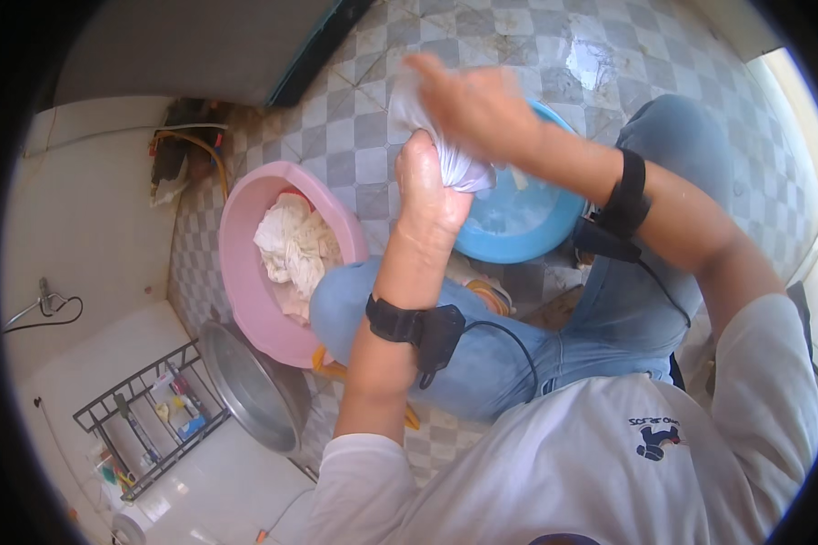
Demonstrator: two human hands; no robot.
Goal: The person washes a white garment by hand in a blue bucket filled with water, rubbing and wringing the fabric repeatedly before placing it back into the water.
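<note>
My left hand (421,177) is closed on a white cloth (463,171), which bunches out of the fist on both sides. Over the cloth's upper part lies my right hand (482,104), smeared by motion, so its grip is unclear. The two hands are close together, above the near left rim of a blue basin (518,238). That basin holds cloudy, bluish water with something pale in it.
Left of my knee stands a pink tub (236,272) with crumpled cream cloths (293,241) inside. A round metal basin (254,391) leans by a black wire rack (145,422) of toiletries. An orange hose (204,150) hangs near the wall. The checkered floor (373,54) looks wet.
</note>
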